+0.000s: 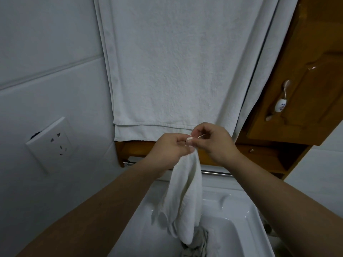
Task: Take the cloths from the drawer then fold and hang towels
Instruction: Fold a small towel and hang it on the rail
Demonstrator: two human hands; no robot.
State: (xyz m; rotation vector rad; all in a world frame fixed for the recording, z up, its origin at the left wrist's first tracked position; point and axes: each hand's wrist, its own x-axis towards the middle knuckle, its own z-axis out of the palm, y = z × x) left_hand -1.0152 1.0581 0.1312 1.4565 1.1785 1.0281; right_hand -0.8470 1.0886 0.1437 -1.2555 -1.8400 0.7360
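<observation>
Low in the frame a white sink (232,216) sits under a small cloth (185,197), which hangs mid-frame from the left hand (170,149) and right hand (213,143), both sets of fingers curled and pinching its top; behind, a large towel (176,62) hangs across the upper centre

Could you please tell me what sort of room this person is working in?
Most likely a bathroom: a white basin lies under the cloth, a big towel hangs by the tiled wall, and a metal rail runs beneath a wooden cabinet.
</observation>
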